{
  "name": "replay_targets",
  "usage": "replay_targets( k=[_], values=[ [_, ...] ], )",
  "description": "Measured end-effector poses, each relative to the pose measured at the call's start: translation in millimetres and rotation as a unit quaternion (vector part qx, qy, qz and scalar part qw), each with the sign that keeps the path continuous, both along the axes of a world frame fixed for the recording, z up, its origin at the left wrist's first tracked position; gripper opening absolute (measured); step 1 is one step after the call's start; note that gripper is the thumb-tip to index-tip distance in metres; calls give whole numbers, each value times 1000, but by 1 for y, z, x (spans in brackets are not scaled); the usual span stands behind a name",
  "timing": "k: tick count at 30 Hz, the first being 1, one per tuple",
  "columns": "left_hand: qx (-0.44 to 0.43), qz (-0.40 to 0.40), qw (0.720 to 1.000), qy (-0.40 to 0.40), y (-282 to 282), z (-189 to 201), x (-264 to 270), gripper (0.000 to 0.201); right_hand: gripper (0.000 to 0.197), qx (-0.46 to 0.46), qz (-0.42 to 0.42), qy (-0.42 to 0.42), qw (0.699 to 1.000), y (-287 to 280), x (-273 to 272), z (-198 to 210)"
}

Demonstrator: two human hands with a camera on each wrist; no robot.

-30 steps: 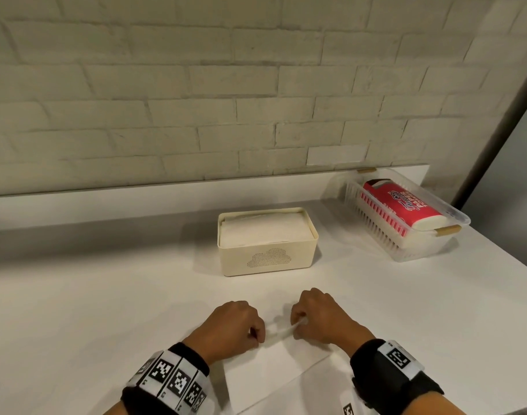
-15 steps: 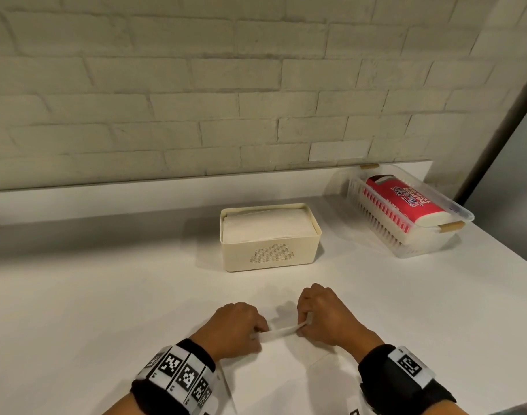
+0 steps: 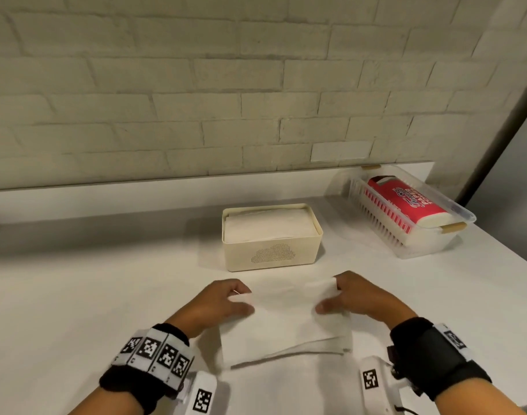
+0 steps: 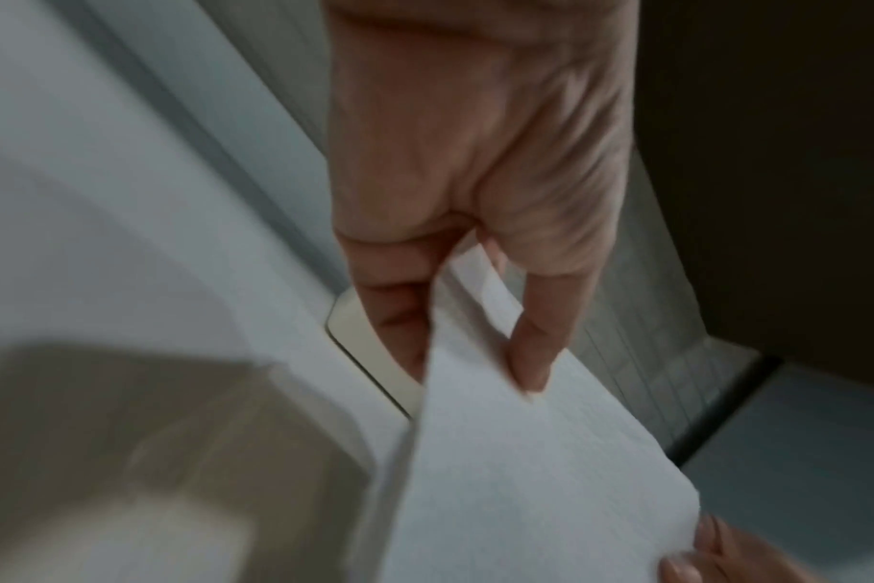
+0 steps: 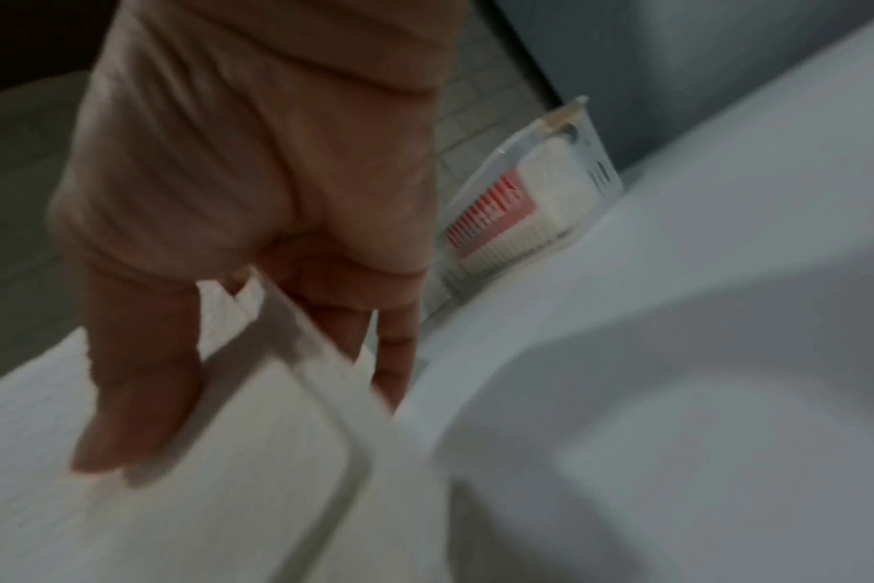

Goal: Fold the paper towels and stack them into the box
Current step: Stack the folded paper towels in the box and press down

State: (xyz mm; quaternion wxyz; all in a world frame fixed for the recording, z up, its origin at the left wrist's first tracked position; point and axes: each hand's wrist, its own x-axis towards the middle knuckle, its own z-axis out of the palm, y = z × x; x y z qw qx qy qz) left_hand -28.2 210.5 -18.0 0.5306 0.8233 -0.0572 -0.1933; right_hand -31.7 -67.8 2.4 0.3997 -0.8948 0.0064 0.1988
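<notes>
folded towel held between both hands

left hand (image 3: 218, 304) pinches the left edge of the paper towel (image 3: 283, 322), right hand (image 3: 361, 298) pinches its right edge. towel sits low over the white surface (image 3: 76, 295), just in front of the box (image 3: 271, 238).

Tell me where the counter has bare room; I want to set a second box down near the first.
Bare counter lies left of the cream box, and between it and the clear bin. Crowded in front: left hand and right hand hold the paper towel.
</notes>
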Motion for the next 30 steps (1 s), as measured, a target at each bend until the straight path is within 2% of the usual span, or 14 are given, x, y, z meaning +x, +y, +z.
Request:
replay_targets(
  k=[3,6,9,12,16,19,25,30],
  values=[
    [-86,86,990,75,7,-5,8,17,24,137,-89,28,986,-1,0,-1],
    [-175,147,961,153,6,-9,9,27,23,229,-138,58,962,5,1,-8],
    [-205,141,939,238,2,-12,5,37,20,290,-184,91,935,11,3,-18],
    [-174,107,946,252,-1,-18,2,60,18,303,-201,111,925,14,4,-25],
    [-187,132,954,192,-5,-13,7,29,22,299,-211,110,924,11,6,-25],
    [-191,140,965,114,-8,10,19,28,29,308,-208,70,926,8,19,-12],
    [-152,185,970,-32,-15,59,72,29,24,269,-260,-85,923,16,69,40],
    [-102,223,966,-79,-18,70,123,31,29,201,-268,-166,928,25,113,63]
  ],
)
